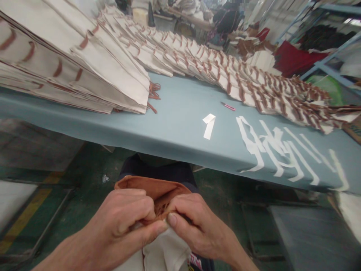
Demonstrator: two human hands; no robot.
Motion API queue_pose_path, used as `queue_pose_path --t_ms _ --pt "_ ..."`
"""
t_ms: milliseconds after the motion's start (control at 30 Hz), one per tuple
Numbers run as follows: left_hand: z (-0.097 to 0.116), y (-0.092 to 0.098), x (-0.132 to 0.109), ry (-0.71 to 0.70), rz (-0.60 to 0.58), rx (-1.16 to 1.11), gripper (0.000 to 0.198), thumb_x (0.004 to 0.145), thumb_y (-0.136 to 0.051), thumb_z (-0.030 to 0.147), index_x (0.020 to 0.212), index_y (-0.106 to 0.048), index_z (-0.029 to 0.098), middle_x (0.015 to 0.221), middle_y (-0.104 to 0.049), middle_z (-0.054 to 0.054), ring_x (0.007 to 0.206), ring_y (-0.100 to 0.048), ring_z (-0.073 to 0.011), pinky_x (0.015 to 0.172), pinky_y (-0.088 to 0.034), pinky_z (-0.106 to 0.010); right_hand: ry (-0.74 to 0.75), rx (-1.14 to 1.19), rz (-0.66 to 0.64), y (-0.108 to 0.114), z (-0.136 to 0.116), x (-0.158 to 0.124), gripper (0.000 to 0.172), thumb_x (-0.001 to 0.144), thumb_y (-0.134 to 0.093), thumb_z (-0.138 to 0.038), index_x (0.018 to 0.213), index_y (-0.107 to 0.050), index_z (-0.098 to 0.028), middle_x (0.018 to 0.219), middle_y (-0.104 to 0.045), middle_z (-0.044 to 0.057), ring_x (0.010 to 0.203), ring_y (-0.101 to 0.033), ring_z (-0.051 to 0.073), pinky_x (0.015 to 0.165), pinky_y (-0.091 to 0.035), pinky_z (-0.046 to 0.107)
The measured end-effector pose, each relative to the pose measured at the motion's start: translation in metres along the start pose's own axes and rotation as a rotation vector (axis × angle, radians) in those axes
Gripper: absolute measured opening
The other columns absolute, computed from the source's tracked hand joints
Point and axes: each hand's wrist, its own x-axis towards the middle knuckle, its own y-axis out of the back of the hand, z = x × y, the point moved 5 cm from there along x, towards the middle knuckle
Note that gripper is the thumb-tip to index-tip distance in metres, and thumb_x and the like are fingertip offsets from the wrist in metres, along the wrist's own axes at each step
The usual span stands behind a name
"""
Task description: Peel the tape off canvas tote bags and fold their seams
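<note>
Low in front of the body, a piece of cream cloth [160, 250] with a brown lining [158, 188] is held between both hands. My left hand [126, 218] pinches its edge, the thumb pointing right. Close beside it, my right hand [194, 222] grips the same edge, its thumb nearly touching the left thumb. Dark brown strands show in the fold between the hands. The lower part of the cloth hangs down over the lap.
A blue-covered table [175, 113] crosses the view ahead. On it lie stacked cream pieces [113, 71], overlapping rows of brown-strapped pieces [225, 71], white strips [282, 150], a folded strip [209, 126] and a pink-handled tool [229, 107]. A blue rack [327, 67] stands at the right.
</note>
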Motion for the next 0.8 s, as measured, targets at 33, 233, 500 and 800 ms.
queue_pose_path --t_ms 33,233,500,800 --pt "0.003 -0.001 0.000 -0.014 0.009 -0.003 0.040 0.107 -0.064 0.016 0.071 -0.048 0.022 0.060 -0.050 0.010 0.050 -0.046 -0.0076 0.053 -0.031 -0.026 0.016 0.019 0.010 -0.001 0.000 0.000 0.033 0.113 -0.055 -0.029 0.081 -0.060 -0.023 0.071 -0.065 -0.002 0.063 -0.057 0.014 0.067 -0.044 0.026" --pt "0.013 -0.008 -0.002 -0.027 0.036 -0.025 0.037 0.107 -0.055 0.010 0.076 -0.040 0.023 0.061 -0.053 0.010 0.050 -0.046 -0.0077 0.053 -0.031 -0.026 0.053 0.042 0.040 -0.004 0.001 0.001 0.034 0.112 -0.055 -0.030 0.081 -0.065 -0.023 0.071 -0.069 0.000 0.064 -0.061 0.015 0.068 -0.049 0.025" --pt "-0.023 -0.016 -0.018 0.272 -0.168 -0.222 0.028 0.109 -0.062 0.025 0.083 -0.070 0.024 0.068 -0.069 0.008 0.058 -0.060 -0.0096 0.057 -0.039 -0.023 0.096 -0.126 0.024 -0.004 -0.007 -0.001 0.035 0.112 -0.052 -0.028 0.078 -0.060 -0.024 0.067 -0.066 0.000 0.061 -0.057 0.015 0.067 -0.046 0.029" --pt "-0.033 -0.007 -0.023 0.448 -0.402 -0.225 0.025 0.100 -0.061 0.028 0.075 -0.060 0.024 0.066 -0.062 0.007 0.063 -0.055 -0.0127 0.061 -0.038 -0.025 0.115 0.031 -0.034 -0.012 -0.003 0.016 0.032 0.106 -0.053 -0.030 0.074 -0.055 -0.025 0.062 -0.058 -0.003 0.057 -0.054 0.014 0.062 -0.043 0.029"
